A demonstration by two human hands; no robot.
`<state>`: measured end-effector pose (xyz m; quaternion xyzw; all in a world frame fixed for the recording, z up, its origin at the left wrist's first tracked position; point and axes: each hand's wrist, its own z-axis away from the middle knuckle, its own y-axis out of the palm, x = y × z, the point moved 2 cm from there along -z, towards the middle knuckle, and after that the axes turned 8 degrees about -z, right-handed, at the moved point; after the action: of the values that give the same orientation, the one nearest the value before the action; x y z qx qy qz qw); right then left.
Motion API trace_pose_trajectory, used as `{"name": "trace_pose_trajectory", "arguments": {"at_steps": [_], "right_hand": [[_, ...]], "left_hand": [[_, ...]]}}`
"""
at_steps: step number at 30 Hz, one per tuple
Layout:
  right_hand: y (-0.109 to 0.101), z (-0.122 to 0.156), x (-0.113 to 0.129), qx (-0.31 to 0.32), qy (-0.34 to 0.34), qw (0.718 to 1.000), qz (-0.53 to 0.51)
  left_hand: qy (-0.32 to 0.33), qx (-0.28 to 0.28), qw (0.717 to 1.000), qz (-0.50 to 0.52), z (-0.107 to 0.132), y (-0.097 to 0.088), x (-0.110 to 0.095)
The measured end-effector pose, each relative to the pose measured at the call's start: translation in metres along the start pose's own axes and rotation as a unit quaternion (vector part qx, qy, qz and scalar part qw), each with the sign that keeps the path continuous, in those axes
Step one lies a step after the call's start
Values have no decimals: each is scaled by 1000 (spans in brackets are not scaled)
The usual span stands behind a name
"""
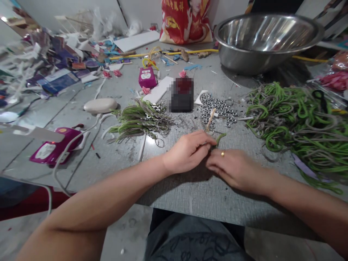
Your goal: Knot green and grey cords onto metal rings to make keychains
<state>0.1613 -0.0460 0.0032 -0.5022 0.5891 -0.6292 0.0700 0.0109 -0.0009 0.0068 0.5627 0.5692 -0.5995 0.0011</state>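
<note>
My left hand (187,151) and my right hand (233,168) meet at the middle of the grey table (174,188), fingers pinched together. Between them they grip a short green cord (219,138) whose end pokes out past the fingertips. My right hand wears a gold ring. A thin wooden stick (210,120) stands up just behind my left fingers; I cannot tell which hand holds it. Behind the hands lies a patch of small metal rings (220,108). A bundle of finished green and grey cords with rings (141,121) lies to the left.
A big heap of loose green and grey cords (296,123) fills the right side. A steel bowl (266,38) stands at the back right, a red bag (186,20) behind. A white mouse-like object (100,105), magenta packs (51,148) and paper scraps clutter the left.
</note>
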Motion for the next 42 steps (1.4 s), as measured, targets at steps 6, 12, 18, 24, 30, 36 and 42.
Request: {"name": "trace_pose_trajectory", "arguments": {"at_steps": [6, 12, 18, 24, 30, 36, 42], "right_hand": [[-11, -2, -17, -194, 168, 938, -233], [-7, -4, -19, -207, 188, 915, -290], [-10, -2, -18, -221, 173, 918, -280], [-10, -1, -23, -221, 160, 939, -210], [-11, 0, -32, -235, 178, 939, -178], [-13, 1, -33, -214, 108, 969, -53], [-13, -1, -26, -192, 77, 978, -15]], "left_hand": [[-87, 24, 987, 133, 2, 7, 4], [-95, -2, 992, 81, 0, 14, 8], [-95, 6, 994, 45, -1, 12, 7], [-74, 29, 997, 11, 1, 14, 7], [-88, 2, 996, 6, 3, 15, 10], [-86, -20, 995, -52, 2, 13, 9], [-31, -32, 993, -105, 2, 12, 5]]}}
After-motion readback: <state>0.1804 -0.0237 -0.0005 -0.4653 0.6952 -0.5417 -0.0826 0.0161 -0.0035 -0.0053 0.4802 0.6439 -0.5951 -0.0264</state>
